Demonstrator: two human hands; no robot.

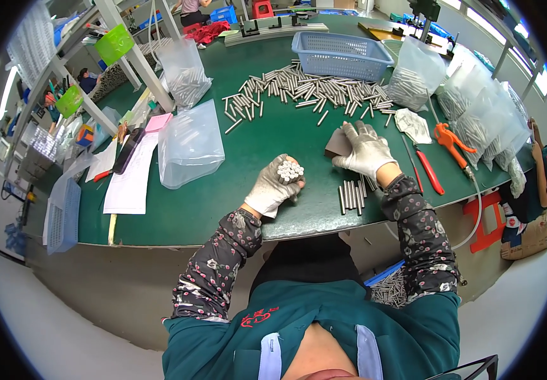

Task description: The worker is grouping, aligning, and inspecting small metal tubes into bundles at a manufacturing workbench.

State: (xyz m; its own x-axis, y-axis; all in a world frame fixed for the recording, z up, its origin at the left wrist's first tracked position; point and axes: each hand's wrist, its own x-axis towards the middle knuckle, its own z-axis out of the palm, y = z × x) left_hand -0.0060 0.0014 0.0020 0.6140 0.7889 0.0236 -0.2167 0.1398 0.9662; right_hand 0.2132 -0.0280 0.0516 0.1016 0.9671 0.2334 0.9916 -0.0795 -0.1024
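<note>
My left hand (272, 190), in a pale work glove with bare fingertips, is closed round a bundle of short metal pins (290, 171); their round ends face up. My right hand (370, 153), gloved likewise, grips the right end of a small brown block (337, 144) on the green table, its thumb at the near side. Just below this hand lies a row of several loose pins (351, 197), side by side near the table's front edge. Farther back spreads a large heap of the same pins (311, 87).
Behind the heap stands a blue plastic basket (342, 60). Bags of pins (485, 123) line the right side, near an orange air gun (452, 144) and a red-handled tool (430, 172). At left lie a clear plastic bag (191, 147) and papers (131, 180).
</note>
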